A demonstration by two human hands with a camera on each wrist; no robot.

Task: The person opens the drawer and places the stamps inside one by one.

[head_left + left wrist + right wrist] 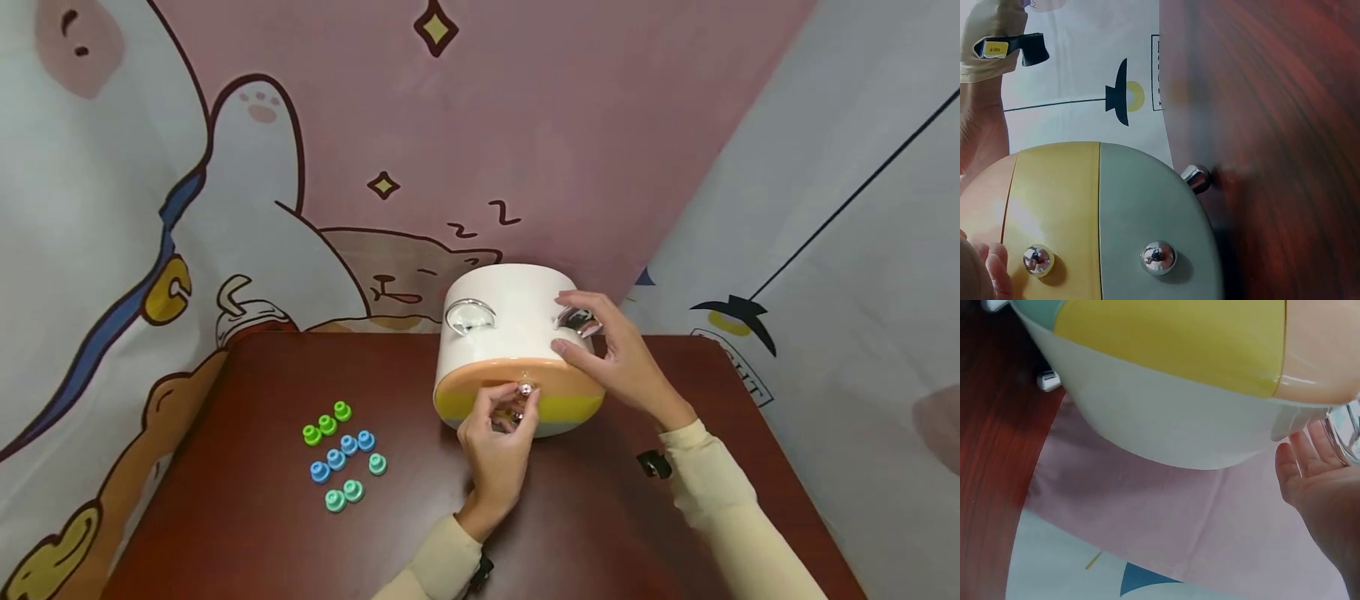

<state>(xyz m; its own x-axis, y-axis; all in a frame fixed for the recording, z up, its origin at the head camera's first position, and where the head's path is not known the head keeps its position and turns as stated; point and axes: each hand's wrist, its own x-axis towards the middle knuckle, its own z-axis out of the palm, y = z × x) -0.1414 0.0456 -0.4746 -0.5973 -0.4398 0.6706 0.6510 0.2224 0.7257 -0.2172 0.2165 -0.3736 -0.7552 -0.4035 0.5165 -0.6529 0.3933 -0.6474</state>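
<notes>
A white rounded box (510, 317) stands on the table, with an orange drawer front (480, 379), a yellow one (1054, 181) and a grey-green one (1141, 194). My left hand (498, 454) pinches the silver knob (526, 389) on the orange front with thumb and finger. Silver knobs also show on the yellow front and the grey-green front (1159, 257). My right hand (618, 354) rests on the box's top right, thumb and fingers extended either side of a chrome ear-shaped ornament (579, 322). A matching chrome ear (470, 317) is at the left.
Several small round studded pieces lie left of the box: green (327, 425), blue (336, 459) and teal (352, 490). Behind the brown table (262, 383) hangs a cartoon-printed cloth (525, 125). A chrome foot (1197, 179) shows under the box.
</notes>
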